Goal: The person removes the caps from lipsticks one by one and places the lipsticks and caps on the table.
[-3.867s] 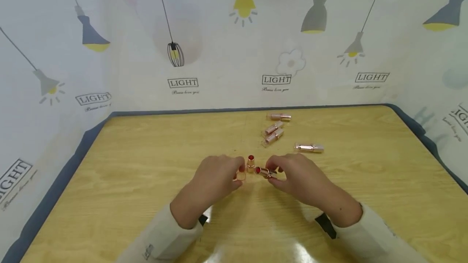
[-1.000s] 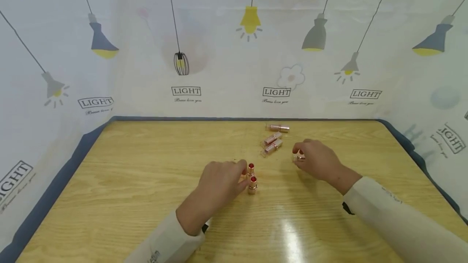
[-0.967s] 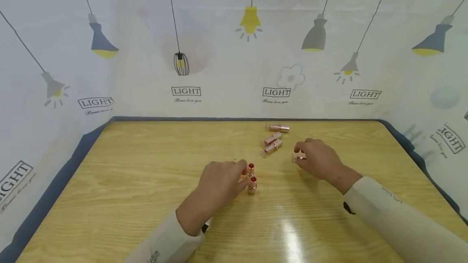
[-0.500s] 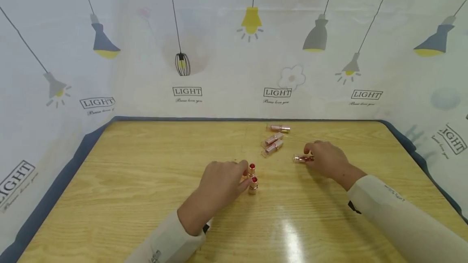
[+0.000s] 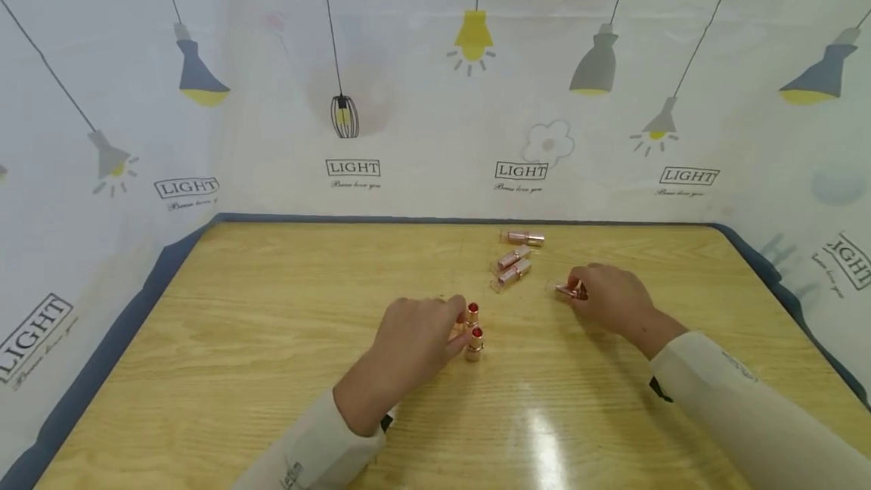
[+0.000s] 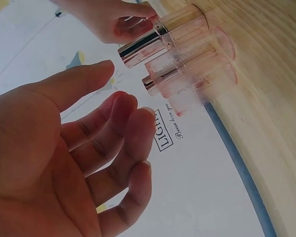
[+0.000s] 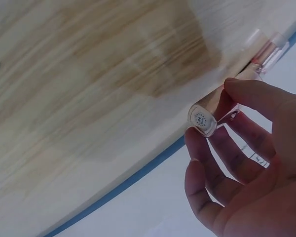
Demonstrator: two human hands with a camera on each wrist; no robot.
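The right hand [image 5: 615,297] pinches the held lipstick [image 7: 204,116] by its gold base, thumb on one side and fingertips on the other. That grip leaves the clear cap end jutting out past the fingers — probably so the cap can be got at freely. The base label faces back toward the wrist; whether the tube is quite off the counter [image 5: 272,369] I cannot tell.

The left hand [image 5: 416,331] holds nothing: its thumb and fingers are loosely curved and spaced apart, just beside two bare lipsticks, the near one [image 5: 474,346] and the far one [image 5: 472,314]. Both stand upright with red tips up, likely because their flat bases carry them and the bare colour stays off the wood. Clear shapes by them, seen in the left wrist view, look like caps [image 6: 192,98] set down close at hand.

Toward the back edge lie the capped ones — a pair [image 5: 514,273] side by side on a slant, and a single lipstick [image 5: 524,238] beyond. On their sides, they seem safe enough, the caps shielding their ends.
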